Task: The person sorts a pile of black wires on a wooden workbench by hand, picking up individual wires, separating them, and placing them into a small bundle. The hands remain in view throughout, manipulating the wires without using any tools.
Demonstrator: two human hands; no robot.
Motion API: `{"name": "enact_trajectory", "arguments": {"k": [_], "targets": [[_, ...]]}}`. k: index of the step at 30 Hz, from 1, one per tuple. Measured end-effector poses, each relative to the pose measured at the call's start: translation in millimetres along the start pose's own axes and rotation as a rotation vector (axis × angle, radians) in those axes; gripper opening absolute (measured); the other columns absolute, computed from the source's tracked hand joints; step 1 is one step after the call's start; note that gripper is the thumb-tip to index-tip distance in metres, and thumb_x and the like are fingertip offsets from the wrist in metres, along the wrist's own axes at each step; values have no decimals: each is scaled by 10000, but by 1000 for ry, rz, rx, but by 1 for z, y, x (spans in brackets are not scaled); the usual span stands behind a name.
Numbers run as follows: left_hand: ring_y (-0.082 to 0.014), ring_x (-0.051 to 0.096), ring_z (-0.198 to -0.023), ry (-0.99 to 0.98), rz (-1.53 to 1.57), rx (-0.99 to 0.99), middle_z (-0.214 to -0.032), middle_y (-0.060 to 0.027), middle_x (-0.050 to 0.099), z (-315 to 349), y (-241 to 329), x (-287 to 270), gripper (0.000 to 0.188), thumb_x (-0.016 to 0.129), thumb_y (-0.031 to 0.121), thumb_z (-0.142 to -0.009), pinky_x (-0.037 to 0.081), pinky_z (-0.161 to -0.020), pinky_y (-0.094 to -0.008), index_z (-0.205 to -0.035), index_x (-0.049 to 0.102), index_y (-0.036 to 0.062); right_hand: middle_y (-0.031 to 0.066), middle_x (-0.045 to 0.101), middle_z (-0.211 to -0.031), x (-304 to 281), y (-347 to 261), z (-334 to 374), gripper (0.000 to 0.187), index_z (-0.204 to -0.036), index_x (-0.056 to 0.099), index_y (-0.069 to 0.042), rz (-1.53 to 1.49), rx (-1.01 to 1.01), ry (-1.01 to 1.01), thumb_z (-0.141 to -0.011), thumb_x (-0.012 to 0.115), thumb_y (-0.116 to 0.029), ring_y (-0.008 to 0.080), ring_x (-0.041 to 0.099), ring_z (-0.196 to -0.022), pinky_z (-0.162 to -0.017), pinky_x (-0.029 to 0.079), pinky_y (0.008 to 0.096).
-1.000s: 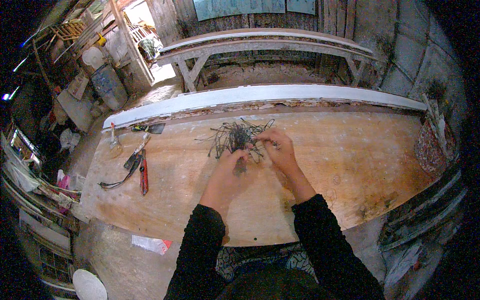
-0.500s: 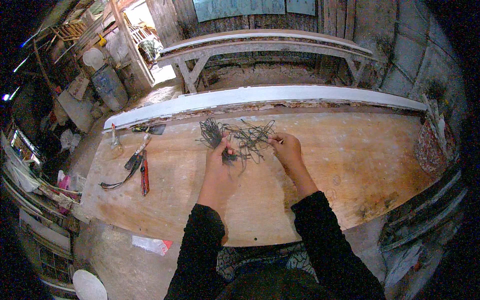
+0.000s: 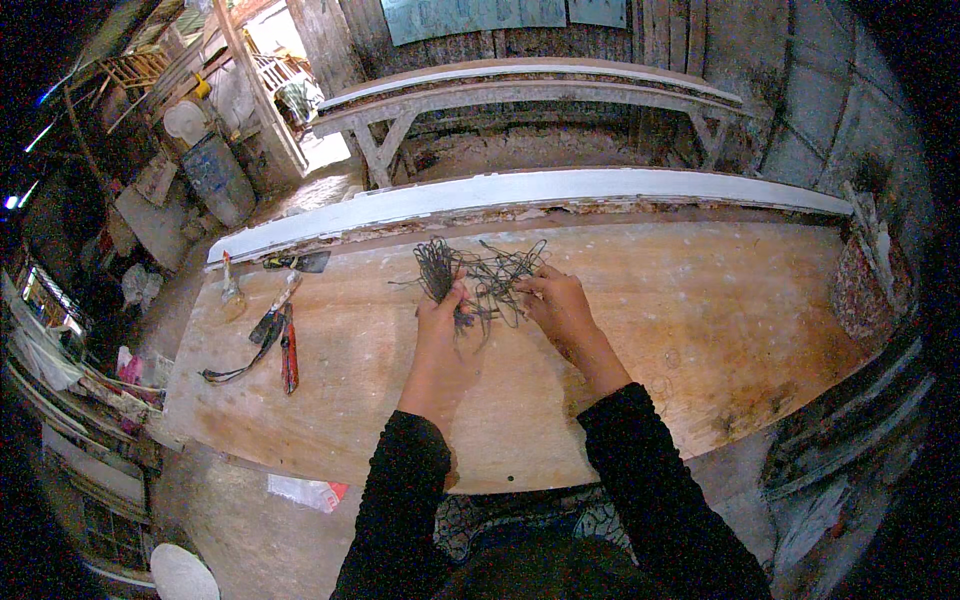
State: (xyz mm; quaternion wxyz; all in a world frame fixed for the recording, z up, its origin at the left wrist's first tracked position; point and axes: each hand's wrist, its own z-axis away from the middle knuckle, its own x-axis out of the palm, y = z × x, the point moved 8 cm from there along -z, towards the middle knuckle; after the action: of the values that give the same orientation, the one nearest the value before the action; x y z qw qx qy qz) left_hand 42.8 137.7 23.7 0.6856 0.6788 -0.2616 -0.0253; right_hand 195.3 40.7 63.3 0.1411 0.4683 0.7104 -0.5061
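My left hand [image 3: 440, 318] is closed round a looped bundle of thin dark cord [image 3: 434, 266], its loops sticking up above the thumb and short ends showing below. Just to the right, a loose tangle of the same cord [image 3: 498, 270] spreads over the wooden table. My right hand [image 3: 555, 300] pinches part of this tangle between thumb and fingertips. Both hands are over the far middle of the tabletop, a short way apart, with strands running between them.
On the table's left lie a red-handled tool [image 3: 289, 350], a dark strap [image 3: 240, 370], a scraper [image 3: 312, 262] and a brush [image 3: 230, 285]. A long white board [image 3: 530, 187] runs along the far edge. A speckled sack-like container [image 3: 868, 290] stands at the right end.
My right hand has moved left, closer to my left hand, still pinching cord. The bundle in my left hand has shifted slightly right.
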Motion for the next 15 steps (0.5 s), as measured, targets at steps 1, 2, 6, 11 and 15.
{"name": "enact_trajectory", "arguments": {"k": [1,2,6,11,15], "targets": [[-71,437,-605,2,-6,-4,-703,16,529,0,-1,0,255,573,178,-807,360,-561,-204,-1013,568,28,101,560,-788,1,4,-1,213,-896,642,-69,-52,51,-20,-687,622,-33,220,552,-736,-624,423,282],[-73,454,-625,-11,-16,1,-725,8,542,-1,-3,0,266,573,187,-808,366,-569,-205,-1021,563,28,95,563,-764,-2,4,-3,179,-874,648,-64,-127,44,33,-696,625,-52,206,550,-714,-613,420,278],[-100,520,-722,-14,-204,93,-831,-26,587,-4,4,1,308,580,212,-806,407,-627,-226,-1045,537,22,62,573,-723,-11,2,-6,122,-837,658,-52,-489,43,138,-739,629,-119,145,529,-658,-578,413,265],[-141,558,-819,-66,-572,258,-916,-48,604,6,21,22,339,636,146,-754,440,-712,-257,-1052,525,28,10,570,-705,-6,0,-7,146,-857,649,-35,-775,118,75,-776,615,-151,93,509,-638,-556,412,232],[-133,558,-804,-242,-596,106,-865,-50,608,10,1,32,400,685,90,-691,437,-712,-259,-1055,526,43,21,588,-727,10,-1,-6,196,-914,627,-14,-925,196,-63,-784,607,-160,85,513,-622,-577,425,210]]}}
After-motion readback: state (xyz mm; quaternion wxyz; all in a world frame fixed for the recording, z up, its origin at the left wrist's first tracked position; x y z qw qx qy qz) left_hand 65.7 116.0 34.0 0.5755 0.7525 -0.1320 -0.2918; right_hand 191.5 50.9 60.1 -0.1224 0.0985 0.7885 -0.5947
